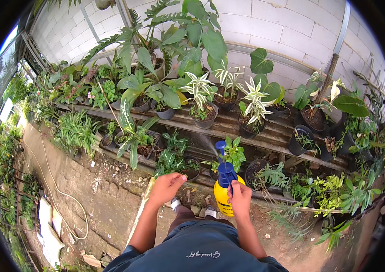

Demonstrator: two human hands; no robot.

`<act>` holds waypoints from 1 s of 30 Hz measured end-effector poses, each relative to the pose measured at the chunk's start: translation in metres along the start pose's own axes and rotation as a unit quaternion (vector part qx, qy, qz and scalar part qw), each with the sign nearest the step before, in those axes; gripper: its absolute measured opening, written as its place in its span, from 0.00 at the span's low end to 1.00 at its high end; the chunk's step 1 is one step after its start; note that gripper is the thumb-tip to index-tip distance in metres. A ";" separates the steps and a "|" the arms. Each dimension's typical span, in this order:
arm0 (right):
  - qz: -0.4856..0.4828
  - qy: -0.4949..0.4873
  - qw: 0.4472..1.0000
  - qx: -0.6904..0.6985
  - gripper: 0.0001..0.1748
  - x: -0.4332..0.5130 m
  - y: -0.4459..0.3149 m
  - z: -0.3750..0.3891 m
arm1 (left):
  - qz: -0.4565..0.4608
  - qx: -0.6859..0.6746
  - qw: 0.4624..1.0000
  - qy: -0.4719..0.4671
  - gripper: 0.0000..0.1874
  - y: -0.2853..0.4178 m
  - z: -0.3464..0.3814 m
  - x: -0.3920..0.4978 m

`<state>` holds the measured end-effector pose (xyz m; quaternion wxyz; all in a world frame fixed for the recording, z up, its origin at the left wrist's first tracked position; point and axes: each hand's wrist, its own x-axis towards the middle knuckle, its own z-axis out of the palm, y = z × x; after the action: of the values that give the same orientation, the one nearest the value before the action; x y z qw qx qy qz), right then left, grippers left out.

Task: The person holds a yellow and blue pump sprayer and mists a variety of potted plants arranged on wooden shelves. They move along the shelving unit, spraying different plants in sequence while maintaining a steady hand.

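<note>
My right hand (239,194) is closed round the blue handle of a yellow pump sprayer (222,197) with a blue pump knob on top. A fine mist leaves the sprayer towards the upper left, below a potted dracaena with white-striped leaves (198,89). My left hand (168,186) is raised to the left of the sprayer with fingers and thumb curled close together; whether something small lies between them cannot be told. Beyond it stands a black pot (192,168) with a small plant. Another striped dracaena (256,98) stands to the right on the upper shelf.
A two-level rack (226,132) of ribbed boards holds several potted plants before a white block wall (264,20). On the dirt floor at left lie a hose (64,219) and white sacks (50,234). More plants (4,163) line the far left.
</note>
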<state>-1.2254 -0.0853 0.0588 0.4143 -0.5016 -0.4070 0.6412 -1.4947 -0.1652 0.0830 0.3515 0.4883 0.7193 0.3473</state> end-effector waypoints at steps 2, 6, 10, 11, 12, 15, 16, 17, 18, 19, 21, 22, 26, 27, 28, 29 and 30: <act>0.007 0.015 0.999 0.038 0.24 0.003 0.000 0.002 | -0.019 -0.078 0.996 -0.039 0.18 -0.023 0.001 -0.008; 0.003 0.014 0.998 -0.055 0.23 0.009 -0.001 0.006 | -0.056 -0.145 0.979 -0.134 0.17 -0.044 0.037 -0.017; -0.018 0.001 0.999 0.049 0.24 0.011 -0.005 0.016 | -0.007 -0.176 0.952 -0.249 0.18 -0.029 0.084 -0.019; -0.011 0.007 1.000 0.008 0.24 0.011 -0.006 0.019 | 0.023 -0.151 0.952 -0.264 0.18 -0.024 0.087 -0.020; -0.010 -0.015 1.000 -0.021 0.24 0.011 -0.007 0.020 | 0.043 -0.127 0.950 -0.283 0.18 -0.018 0.090 -0.019; -0.020 -0.026 0.999 -0.032 0.23 0.010 -0.009 0.021 | 0.076 -0.071 0.953 -0.285 0.17 -0.008 0.086 -0.017; -0.019 -0.005 1.000 0.001 0.23 0.009 -0.010 0.021 | 0.077 -0.064 0.955 -0.281 0.17 -0.007 0.084 -0.017; -0.017 0.016 0.999 0.039 0.22 0.008 -0.010 0.021 | 0.084 -0.063 0.956 -0.274 0.17 -0.006 0.083 -0.017; -0.034 0.021 0.996 0.079 0.22 0.007 -0.009 0.020 | 0.066 -0.061 0.956 -0.279 0.17 -0.007 0.083 -0.018; -0.033 0.011 0.998 0.048 0.22 0.006 -0.008 0.020 | 0.058 -0.066 0.956 -0.281 0.17 -0.008 0.083 -0.018; -0.051 -0.018 0.999 0.010 0.22 0.004 -0.005 0.020 | 0.045 -0.103 0.953 -0.281 0.17 -0.013 0.086 -0.016; -0.051 -0.022 0.997 -0.045 0.22 0.005 -0.005 0.018 | 0.038 -0.134 0.951 -0.278 0.16 -0.016 0.088 -0.015; -0.099 0.018 0.994 0.047 0.22 0.008 -0.003 0.009 | 0.026 -0.137 0.954 -0.265 0.15 -0.026 0.093 -0.013; -0.093 0.026 0.995 0.018 0.22 0.009 -0.003 0.005 | 0.023 -0.153 0.952 -0.264 0.15 -0.028 0.095 -0.013; -0.088 0.025 0.996 -0.005 0.22 0.010 -0.003 0.002 | 0.023 -0.165 0.952 -0.256 0.16 -0.029 0.098 -0.014; -0.066 0.039 0.997 -0.032 0.22 0.010 -0.004 -0.001 | 0.019 -0.173 0.952 -0.250 0.16 -0.029 0.101 -0.015; -0.052 0.039 0.998 -0.028 0.21 0.010 -0.004 -0.003 | 0.023 -0.178 0.952 -0.249 0.15 -0.029 0.103 -0.017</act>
<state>-1.2232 -0.0747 0.0587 0.4483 -0.5157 -0.4339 0.5872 -1.4165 -0.1730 0.0087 0.5926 0.5056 0.5237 0.3447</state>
